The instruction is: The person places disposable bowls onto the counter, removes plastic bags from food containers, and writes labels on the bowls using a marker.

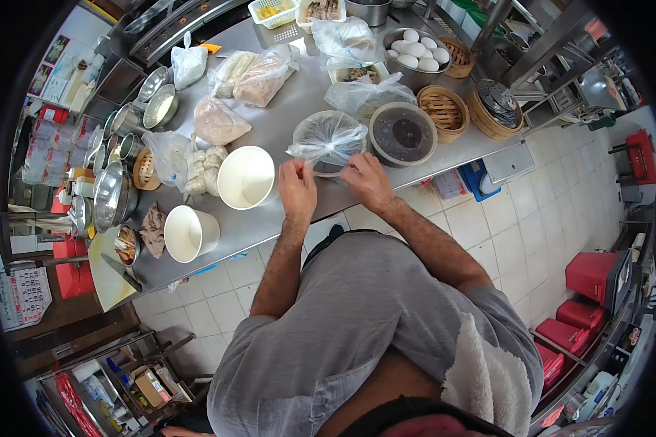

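Observation:
A clear plastic bag (pixel 331 140) lies gathered over a round container (pixel 326 172) near the front edge of the steel table. At the bag's near left side, my left hand (pixel 297 191) has its fingers closed on the plastic. My right hand (pixel 368 180) pinches the bag's near right edge. Just right of it stands a round tub (pixel 403 134) of dark liquid, touching or almost touching the bagged container. A white paper bucket (pixel 246 178) is close to my left hand, and another white bucket (pixel 191 233) stands farther left.
White eggs (pixel 414 49) fill a metal pot at the back right, near bamboo steamers (pixel 442 113). Bagged food (pixel 255 76) lies across the table's back left. Metal bowls (pixel 115 195) crowd the left end, where a knife (pixel 122 272) rests on a board.

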Tool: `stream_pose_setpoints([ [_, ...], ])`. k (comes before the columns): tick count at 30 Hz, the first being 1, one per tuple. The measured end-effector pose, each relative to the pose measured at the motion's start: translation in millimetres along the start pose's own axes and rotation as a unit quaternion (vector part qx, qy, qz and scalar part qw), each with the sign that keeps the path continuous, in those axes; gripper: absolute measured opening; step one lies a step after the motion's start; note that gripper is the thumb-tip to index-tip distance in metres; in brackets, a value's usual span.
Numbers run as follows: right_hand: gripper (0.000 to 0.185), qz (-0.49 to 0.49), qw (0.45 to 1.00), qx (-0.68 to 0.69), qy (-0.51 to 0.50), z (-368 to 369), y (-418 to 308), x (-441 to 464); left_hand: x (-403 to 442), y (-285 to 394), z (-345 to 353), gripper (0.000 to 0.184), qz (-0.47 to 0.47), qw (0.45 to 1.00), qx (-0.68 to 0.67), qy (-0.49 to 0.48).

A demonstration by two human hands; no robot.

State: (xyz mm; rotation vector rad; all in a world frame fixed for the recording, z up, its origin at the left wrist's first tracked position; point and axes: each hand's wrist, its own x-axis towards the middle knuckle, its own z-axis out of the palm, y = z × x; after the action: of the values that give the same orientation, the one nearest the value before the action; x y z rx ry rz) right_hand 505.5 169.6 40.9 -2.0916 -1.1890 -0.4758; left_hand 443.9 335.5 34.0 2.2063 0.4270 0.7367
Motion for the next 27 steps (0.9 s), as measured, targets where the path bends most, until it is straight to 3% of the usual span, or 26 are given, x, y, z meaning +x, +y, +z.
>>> stream_pose_setpoints([
  [4,0.013,-0.021,1.000,-0.022,0.007,-1,-2,-3,-3,-13,8,0.017,0.063,0.998,-0.012,0.024],
  [9,0.018,-0.046,0.994,-0.092,-0.039,-14,-1,-8,-3,-15,3,0.015,0.033,0.999,-0.035,-0.004],
  [14,0.020,-0.004,0.986,-0.133,-0.098,-22,24,-46,3,-20,-6,0.013,0.032,0.999,-0.015,-0.009],
  [17,0.019,0.030,0.977,-0.161,-0.139,-19,28,-47,3,-17,-2,0.011,0.109,0.994,0.022,0.021],
  [19,0.019,0.052,0.969,-0.176,-0.166,-20,28,-44,1,-16,1,0.010,-0.108,0.978,-0.178,-0.020],
  [20,0.016,0.091,0.969,-0.153,-0.170,-20,24,-43,-2,-17,0,0.010,-0.107,0.978,-0.179,-0.020],
  [22,0.015,0.127,0.968,-0.130,-0.174,-23,10,-37,-17,-18,-6,0.029,-0.062,0.928,-0.366,-0.030],
  [27,0.031,0.203,0.962,-0.021,-0.181,-6,-18,-37,-54,-35,4,0.055,-0.114,0.900,-0.419,-0.047],
])
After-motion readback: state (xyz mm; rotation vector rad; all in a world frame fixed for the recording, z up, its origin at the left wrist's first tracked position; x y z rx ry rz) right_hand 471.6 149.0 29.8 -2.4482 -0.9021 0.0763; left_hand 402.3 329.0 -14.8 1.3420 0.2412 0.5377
